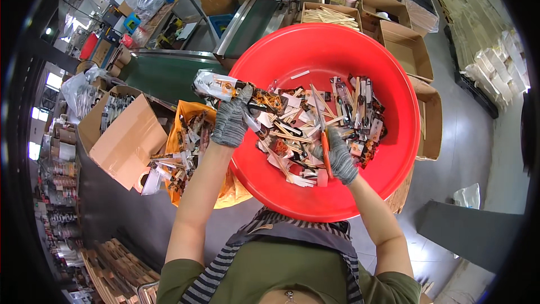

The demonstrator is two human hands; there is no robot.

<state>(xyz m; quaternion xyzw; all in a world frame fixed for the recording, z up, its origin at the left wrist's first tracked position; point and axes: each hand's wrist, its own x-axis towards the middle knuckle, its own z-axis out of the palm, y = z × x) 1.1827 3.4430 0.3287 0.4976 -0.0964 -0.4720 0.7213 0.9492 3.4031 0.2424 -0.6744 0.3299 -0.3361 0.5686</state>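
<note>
A big red basin (337,50) sits in front of me, its bottom covered with a heap of small sachets and wooden sticks (315,129). My left hand (232,119), in a grey knit glove, grips a long printed packet (236,91) over the basin's left rim. My right hand (339,156), also gloved, holds orange-handled scissors (323,129) with the blades pointing up over the heap.
An orange bag (188,146) full of packets lies left of the basin, beside an open cardboard box (121,135). A green conveyor (169,73) runs behind. Several open cartons (405,45) stand at the back right, one with wooden sticks (331,16).
</note>
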